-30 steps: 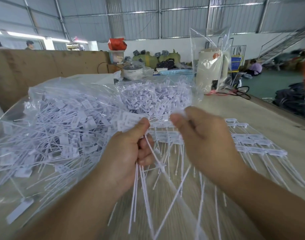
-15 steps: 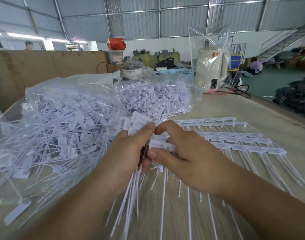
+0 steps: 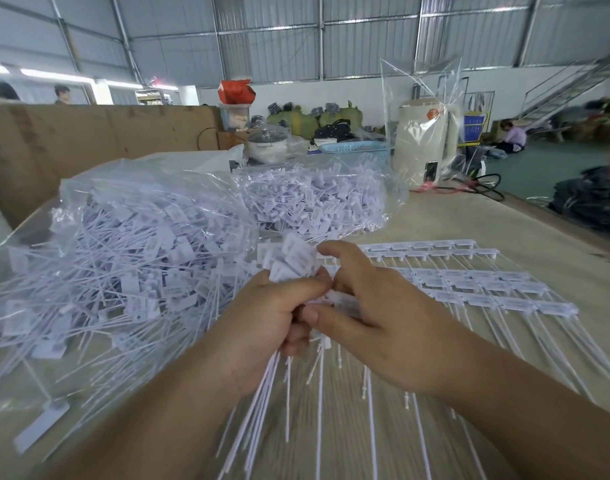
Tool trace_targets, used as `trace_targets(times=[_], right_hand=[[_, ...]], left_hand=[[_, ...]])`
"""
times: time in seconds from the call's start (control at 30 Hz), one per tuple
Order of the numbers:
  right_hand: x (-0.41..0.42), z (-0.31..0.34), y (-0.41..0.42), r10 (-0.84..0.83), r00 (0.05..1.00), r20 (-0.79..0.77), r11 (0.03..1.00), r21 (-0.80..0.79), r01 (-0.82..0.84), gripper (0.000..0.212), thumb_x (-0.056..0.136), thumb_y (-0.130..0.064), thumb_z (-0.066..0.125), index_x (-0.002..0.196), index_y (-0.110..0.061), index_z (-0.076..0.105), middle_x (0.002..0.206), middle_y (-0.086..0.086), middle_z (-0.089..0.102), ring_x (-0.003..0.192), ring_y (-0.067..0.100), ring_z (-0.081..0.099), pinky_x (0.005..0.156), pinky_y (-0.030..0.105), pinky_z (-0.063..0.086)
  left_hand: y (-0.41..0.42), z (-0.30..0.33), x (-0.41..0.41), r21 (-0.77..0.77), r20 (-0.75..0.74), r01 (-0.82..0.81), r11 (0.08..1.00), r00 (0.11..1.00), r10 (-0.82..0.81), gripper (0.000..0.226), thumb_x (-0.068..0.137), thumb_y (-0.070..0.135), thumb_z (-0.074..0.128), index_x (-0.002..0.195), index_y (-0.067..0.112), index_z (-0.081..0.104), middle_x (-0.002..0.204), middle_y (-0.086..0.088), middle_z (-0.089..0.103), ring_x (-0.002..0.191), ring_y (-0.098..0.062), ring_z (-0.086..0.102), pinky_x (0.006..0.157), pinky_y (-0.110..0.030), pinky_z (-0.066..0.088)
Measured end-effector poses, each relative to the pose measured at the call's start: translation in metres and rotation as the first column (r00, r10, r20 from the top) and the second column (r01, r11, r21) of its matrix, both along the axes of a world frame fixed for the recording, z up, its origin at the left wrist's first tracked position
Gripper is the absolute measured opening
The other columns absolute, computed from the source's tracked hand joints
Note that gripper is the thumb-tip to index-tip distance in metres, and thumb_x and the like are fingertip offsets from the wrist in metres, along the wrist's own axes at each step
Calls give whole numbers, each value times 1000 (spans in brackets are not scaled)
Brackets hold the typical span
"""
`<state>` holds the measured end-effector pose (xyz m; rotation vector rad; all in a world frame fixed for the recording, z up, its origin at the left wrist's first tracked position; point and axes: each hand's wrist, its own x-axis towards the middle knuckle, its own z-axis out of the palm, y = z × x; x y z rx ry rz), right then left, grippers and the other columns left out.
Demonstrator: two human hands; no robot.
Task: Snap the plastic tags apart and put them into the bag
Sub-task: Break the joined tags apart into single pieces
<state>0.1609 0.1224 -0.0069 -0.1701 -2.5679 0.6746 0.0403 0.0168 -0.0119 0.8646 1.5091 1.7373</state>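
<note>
The bundle of loose tags (image 3: pixel 293 261) sits in your left hand (image 3: pixel 262 317), heads fanned out above the fist and the thin tails hanging down toward you over the table (image 3: pixel 538 230). That grip is curled tight round the stems. Your right hand (image 3: pixel 383 317) pinches the next tag head, thumb below and fingers over the top, right against the left fist, at the near end of the joined strip (image 3: pixel 504 299) that lies flat on the table to your right.

To snap cleanly, keep the pinch close to the web that links this head to its neighbour; a hold further out probably just bends the plastic. Twist or fold sharply at that joint, not along the tail, which looks thin enough to kink. Let the rest of the strip stay flat so it does not lift and tangle with the other strips (image 3: pixel 435 249) behind it.

Your left fist looks nearly full. Once a head comes free, tuck it in with the others, heads aligned, and empty the bundle soon into the open clear bag (image 3: pixel 130 216) just to your left, heads first, so the tails do not catch on the bag's mouth.
</note>
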Motion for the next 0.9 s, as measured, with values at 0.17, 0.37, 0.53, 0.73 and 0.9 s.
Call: trace_targets(times=[0.17,0.37,0.53,0.73,0.9], right_hand=[[4,5,8,-66,997,46,998,25,65,27,93,-51,49,81,-26,51,52,-8,44,46,6,45,50,26,32],[5,7,6,-37,999,39,997,70,34,31,94,-46,51,70,-27,44,50,-12,47,46,9,45,47,24,27],[4,5,5,8,996,86,996,83,-16,23,95,-42,51,84,-22,52,52,-11,48,48,8,46,49,27,32],[2,4,3,-53,998,37,988,144,47,23,96,-41,48,82,-23,47,59,-11,41,55,6,42,56,32,37],[-1,6,-7,-140,989,-50,969,199,148,26,97,-45,44,78,-27,37,61,-11,37,58,13,41,55,33,30]], left_hand=[[-2,7,-5,54,17,-87,995,996,86,30,66,33,72,44,24,53,44,3,37,34,-8,31,35,-17,26],[-7,7,-6,-52,-67,-47,998,997,43,41,65,45,73,43,22,46,42,1,36,36,-12,29,39,-17,29],[-7,7,-6,-94,-114,-76,993,991,66,42,59,48,76,58,15,50,45,0,41,36,-12,29,38,-18,28],[-7,8,-3,-58,-72,-123,991,990,118,42,74,40,74,65,11,44,44,-1,41,36,-14,30,37,-18,32],[-5,11,4,60,-36,-150,987,988,152,43,68,43,70,41,20,45,42,-1,35,38,-14,27,38,-21,28]])
